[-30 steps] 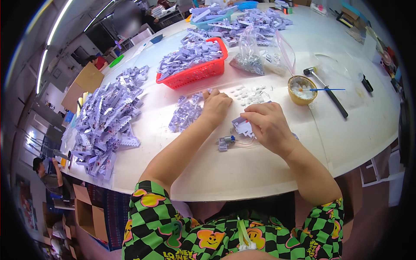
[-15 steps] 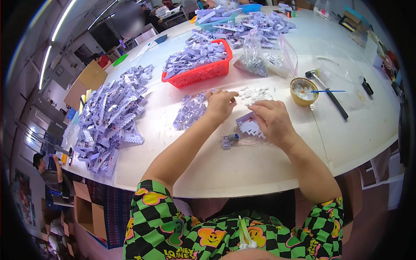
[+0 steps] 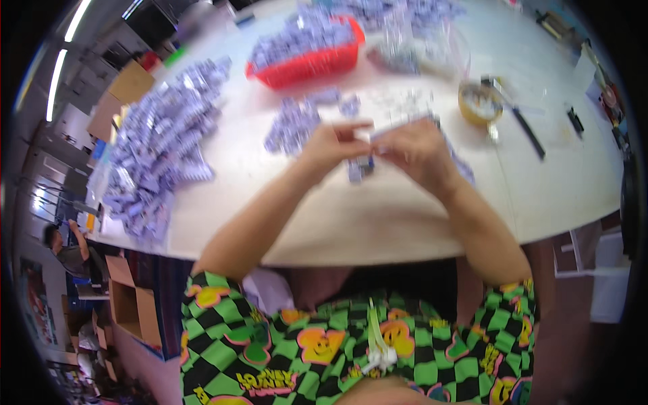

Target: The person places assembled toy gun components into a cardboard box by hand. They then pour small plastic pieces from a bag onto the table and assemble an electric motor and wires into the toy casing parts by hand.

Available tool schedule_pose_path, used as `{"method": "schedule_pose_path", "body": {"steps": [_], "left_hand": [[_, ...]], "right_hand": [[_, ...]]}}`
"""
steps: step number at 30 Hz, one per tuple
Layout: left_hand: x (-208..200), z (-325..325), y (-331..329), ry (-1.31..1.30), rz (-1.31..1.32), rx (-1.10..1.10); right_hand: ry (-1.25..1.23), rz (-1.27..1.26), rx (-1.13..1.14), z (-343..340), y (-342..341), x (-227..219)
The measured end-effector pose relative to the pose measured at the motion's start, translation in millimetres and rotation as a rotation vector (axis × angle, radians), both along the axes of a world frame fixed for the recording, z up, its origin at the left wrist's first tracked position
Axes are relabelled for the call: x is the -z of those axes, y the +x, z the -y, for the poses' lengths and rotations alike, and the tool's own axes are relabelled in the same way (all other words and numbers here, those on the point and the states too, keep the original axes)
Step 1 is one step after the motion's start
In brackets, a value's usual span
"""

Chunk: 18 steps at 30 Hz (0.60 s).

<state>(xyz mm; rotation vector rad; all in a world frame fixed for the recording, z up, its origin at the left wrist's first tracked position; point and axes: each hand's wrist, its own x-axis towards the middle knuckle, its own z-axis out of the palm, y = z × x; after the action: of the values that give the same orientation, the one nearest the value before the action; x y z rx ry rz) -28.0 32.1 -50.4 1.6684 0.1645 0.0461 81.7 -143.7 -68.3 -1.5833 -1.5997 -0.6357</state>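
Observation:
My right hand (image 3: pixel 418 152) is closed on a lavender plastic housing (image 3: pixel 461 164); it shows past the wrist and above the fingers, and the hand hides most of it. Close to its fingertips, my left hand (image 3: pixel 329 145) has its forefinger and thumb apart, with nothing visible between them. Below the fingertips lies a small clear part with a blue piece (image 3: pixel 361 169), partly covered by the hands. A small heap of translucent lavender parts (image 3: pixel 291 127) sits left of my left hand. Small white pieces (image 3: pixel 405 101) lie beyond my hands. The picture is blurred.
A red basket (image 3: pixel 307 69) of lavender parts stands beyond, and a large pile of toothed lavender pieces (image 3: pixel 158 145) covers the left. On the right are a yellow-brown cup (image 3: pixel 478 111) and a black-handled hammer (image 3: pixel 526 131). Clear bags (image 3: pixel 398 57) lie behind.
The view has tilted, so the table sits higher in the picture. My right hand has lifted the lavender housing and brought it towards my left hand, whose finger and thumb have parted.

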Motion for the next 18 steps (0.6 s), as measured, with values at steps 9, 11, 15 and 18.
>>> {"method": "schedule_pose_path", "body": {"steps": [9,11,15,18], "left_hand": [[-4.3,5.2,-17.3,0.019,0.037,-0.03],[-1.4,7.0,-21.8,0.014,0.033,-0.039],[7.0,1.7,-28.3,-0.049,0.104,0.005],[13.3,-8.5,-32.9,0.592,0.178,-0.112]], "right_hand": [[-0.073,0.022,-0.054,-4.3,-2.0,-3.4],[-0.076,0.027,-0.065,-5.0,-7.9,-7.2],[-0.113,0.086,-0.061,-0.1,-10.7,-8.2],[-0.186,0.04,0.012,0.1,-8.3,-2.3]]}}
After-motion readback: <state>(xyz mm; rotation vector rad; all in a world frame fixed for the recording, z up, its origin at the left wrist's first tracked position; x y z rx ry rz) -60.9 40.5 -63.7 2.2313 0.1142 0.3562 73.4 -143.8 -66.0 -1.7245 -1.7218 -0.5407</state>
